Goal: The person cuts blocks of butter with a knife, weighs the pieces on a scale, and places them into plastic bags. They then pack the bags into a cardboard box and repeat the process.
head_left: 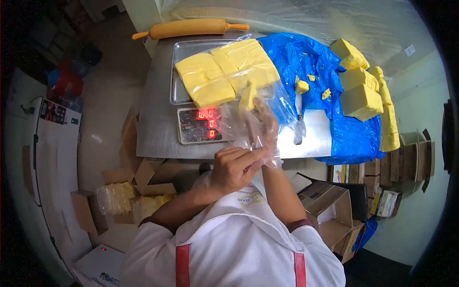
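Observation:
Clear plastic covers my right hand down to the wrist. Its fingertips are beside a narrow yellow piece, and the plastic hides whether they grip it. My left hand is closed at the right wrist, its fingers on the edge of the plastic. Beyond them, flattened yellow slabs wrapped in clear film lie on a metal tray. A scale with lit red digits stands in front of the tray. Right of my hands lies a knife.
A wooden rolling pin lies at the steel table's back edge. Blue plastic sheeting on the right bears yellow crumbs and several yellow blocks. Open cardboard boxes stand below on both sides.

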{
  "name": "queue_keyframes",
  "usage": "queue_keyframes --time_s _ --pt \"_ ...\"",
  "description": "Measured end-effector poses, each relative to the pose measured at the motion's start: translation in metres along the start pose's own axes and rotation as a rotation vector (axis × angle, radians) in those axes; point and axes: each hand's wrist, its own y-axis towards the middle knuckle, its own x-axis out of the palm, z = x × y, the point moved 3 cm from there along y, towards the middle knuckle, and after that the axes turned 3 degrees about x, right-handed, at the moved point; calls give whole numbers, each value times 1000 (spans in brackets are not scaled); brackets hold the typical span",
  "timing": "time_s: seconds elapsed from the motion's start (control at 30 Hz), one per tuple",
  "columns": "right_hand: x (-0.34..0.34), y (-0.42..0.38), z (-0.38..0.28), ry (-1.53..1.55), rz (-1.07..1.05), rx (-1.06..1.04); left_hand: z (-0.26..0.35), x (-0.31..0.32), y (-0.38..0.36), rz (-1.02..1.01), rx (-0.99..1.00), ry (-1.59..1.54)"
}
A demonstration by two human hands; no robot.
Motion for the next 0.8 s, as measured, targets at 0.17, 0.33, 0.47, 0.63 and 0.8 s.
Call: queue_keyframes --time_s 0.17,0.33,0.47,0.63,0.8 --pt "20 9 -11 -602 87 -131 -5 -1 -4 -76 26 -124" --pt "32 9 12 -748 201 -332 -4 -3 3 -78 133 -231" --pt "34 20 5 -680 160 -260 -3 0 9 -239 150 -184" --pt "18 3 22 -481 142 -325 -29 -65 69 -365 279 -327" --pt "34 0 -33 -461 148 156 -206 -72 177 -189 -194 234"
